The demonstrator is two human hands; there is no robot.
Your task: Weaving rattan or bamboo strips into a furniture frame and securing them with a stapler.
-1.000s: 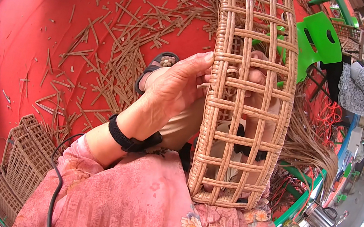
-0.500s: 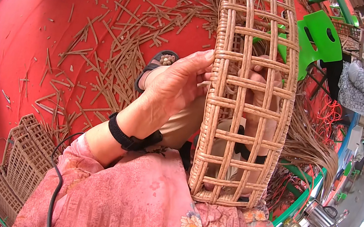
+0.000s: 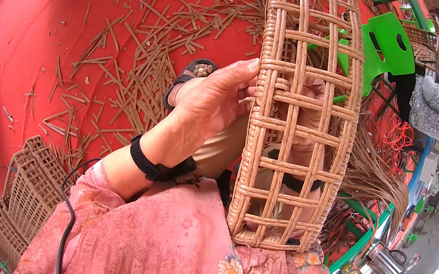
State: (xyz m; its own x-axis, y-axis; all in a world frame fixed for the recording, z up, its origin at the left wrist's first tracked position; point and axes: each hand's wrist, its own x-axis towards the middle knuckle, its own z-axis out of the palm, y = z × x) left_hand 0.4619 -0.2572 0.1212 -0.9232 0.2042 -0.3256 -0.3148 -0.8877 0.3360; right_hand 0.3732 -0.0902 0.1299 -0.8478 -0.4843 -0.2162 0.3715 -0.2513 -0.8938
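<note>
Your left hand (image 3: 215,101) rests on the near side rim of the wicker basket (image 3: 298,115), fingers curled loosely against the woven edge, thumb side toward you. The basket stands upright on your lap, its open lattice facing you. Your right hand (image 3: 309,103) lies behind the lattice, seen only through the gaps; whether it grips a strand cannot be told. A black wristband (image 3: 159,166) circles your left wrist. Cut cane strips (image 3: 146,55) litter the red floor (image 3: 43,44). A green chair (image 3: 388,46) stands beyond the basket.
</note>
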